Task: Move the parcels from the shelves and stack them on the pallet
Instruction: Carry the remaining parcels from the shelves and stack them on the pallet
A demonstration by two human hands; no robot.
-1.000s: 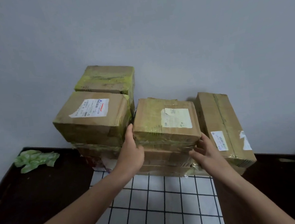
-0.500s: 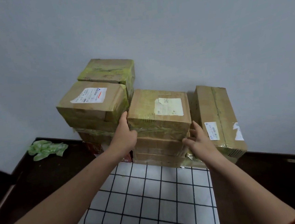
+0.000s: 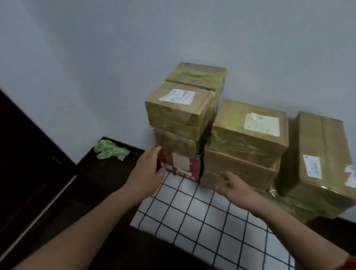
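Sealed parcels stand in three groups along the far edge of a checked mat (image 3: 202, 223), against the wall (image 3: 184, 26). All are taped shut, so their contents cannot be seen. At the mat's far left corner a red box (image 3: 182, 166) lies at the bottom, with a brown box (image 3: 175, 142) on it and a labelled box (image 3: 177, 109) on top. A green-taped box (image 3: 197, 75) sits behind that one at the same height, and what carries it is hidden. Touching this pile on its right is a lower pile of three: a bottom box (image 3: 260, 181), a middle box (image 3: 237, 164) and a wide box (image 3: 248, 133) with a pale label on its lid. Beside that, at the far right corner, a tall box (image 3: 323, 161) stands tilted, its lower end over crumpled clear wrap. The left hand (image 3: 149, 169) lies against the left end of the red box, fingers nearly straight along the side and thumb at the front corner. The right hand (image 3: 231, 186) hovers just before the bottom box, fingers spread and half curled, holding nothing; whether it touches the cardboard cannot be told. A crumpled green bag (image 3: 110, 151) lies on the dark floor (image 3: 104, 184) left of the mat, near the wall, and a dark door (image 3: 12, 149) fills the left side.
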